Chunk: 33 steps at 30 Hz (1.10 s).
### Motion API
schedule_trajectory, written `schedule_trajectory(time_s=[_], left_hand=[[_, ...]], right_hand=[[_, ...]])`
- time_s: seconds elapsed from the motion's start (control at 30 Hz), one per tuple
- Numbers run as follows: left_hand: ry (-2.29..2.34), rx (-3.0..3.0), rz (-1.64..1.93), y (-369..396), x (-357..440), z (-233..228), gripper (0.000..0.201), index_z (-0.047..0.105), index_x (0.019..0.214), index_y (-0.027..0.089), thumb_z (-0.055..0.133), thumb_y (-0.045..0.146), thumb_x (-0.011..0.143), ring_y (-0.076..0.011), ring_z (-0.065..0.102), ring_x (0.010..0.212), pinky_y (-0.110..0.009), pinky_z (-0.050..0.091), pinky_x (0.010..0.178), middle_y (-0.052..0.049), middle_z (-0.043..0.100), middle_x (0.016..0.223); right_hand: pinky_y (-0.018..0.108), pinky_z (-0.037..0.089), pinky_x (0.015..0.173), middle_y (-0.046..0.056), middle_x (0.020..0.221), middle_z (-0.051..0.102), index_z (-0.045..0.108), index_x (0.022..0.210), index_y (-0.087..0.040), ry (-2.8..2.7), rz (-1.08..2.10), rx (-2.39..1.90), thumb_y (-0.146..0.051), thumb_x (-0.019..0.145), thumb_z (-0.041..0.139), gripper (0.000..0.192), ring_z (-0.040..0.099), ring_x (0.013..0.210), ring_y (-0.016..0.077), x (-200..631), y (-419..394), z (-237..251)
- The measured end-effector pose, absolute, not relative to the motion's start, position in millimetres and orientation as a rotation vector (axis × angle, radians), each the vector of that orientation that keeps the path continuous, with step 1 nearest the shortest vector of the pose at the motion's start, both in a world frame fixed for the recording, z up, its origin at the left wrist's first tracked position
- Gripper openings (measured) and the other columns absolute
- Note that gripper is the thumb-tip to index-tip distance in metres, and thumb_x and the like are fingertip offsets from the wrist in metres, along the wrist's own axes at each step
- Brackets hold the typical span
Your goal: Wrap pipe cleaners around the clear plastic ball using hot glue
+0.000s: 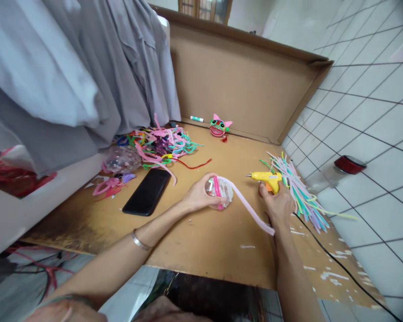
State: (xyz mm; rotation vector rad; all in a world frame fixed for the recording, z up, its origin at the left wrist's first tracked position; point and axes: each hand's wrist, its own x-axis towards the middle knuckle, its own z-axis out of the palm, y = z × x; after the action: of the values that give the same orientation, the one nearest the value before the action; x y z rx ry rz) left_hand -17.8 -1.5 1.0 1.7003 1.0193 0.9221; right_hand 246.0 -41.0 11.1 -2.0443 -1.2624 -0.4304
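My left hand (199, 197) cups the clear ball (219, 192) mid-board, fingers curled round it. Right hand (278, 205) closes on the glue gun (267, 179). Phone (147, 191) left; pipe-cleaner bundle (300, 193) crowds right.

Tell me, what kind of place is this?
Probably a home craft corner: a cardboard sheet on a tiled floor, heaps of pipe cleaners, a glue gun and hanging clothes.
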Motion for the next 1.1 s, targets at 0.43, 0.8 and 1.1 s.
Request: schedule_trajectory(time_s=[0.43, 0.8, 1.1], left_hand=[[1.023, 1.778, 0.918, -6.9, -18.4, 9.3, 0.085, 0.055, 0.130, 0.018, 0.085, 0.048, 0.056, -0.0244, 0.067, 0.092, -0.036, 0.054, 0.084, -0.007, 0.069, 0.108], [1.017, 1.839, 0.924, -8.4, -17.1, 7.3, 0.081, 0.056, 0.129, 0.022, 0.085, 0.044, 0.056, -0.0265, 0.066, 0.100, -0.041, 0.053, 0.092, -0.007, 0.068, 0.115], [0.985, 1.832, 0.980, -6.8, -16.6, 0.2, 0.083, 0.058, 0.129, 0.023, 0.088, 0.044, 0.054, -0.0318, 0.062, 0.113, -0.046, 0.051, 0.098, -0.009, 0.068, 0.120]], right_hand=[[0.035, 0.052, 0.070, 0.010, 0.084, 0.069, 0.065, 0.103, -0.015, -1.535, -0.751, -1.414, -0.048, 0.084, 0.062, 0.038, 0.065, 0.077, 0.0238, 212.9, -47.8, 11.6], [0.032, 0.049, 0.068, 0.006, 0.078, 0.064, 0.062, 0.099, -0.016, -1.570, -0.780, -1.387, -0.047, 0.086, 0.061, 0.034, 0.061, 0.071, 0.0205, 210.8, -49.2, 13.9], [0.034, 0.049, 0.069, 0.006, 0.078, 0.062, 0.061, 0.090, -0.019, -1.559, -0.648, -1.501, -0.050, 0.084, 0.059, 0.031, 0.060, 0.074, 0.0214, 207.9, -51.9, 17.4]])
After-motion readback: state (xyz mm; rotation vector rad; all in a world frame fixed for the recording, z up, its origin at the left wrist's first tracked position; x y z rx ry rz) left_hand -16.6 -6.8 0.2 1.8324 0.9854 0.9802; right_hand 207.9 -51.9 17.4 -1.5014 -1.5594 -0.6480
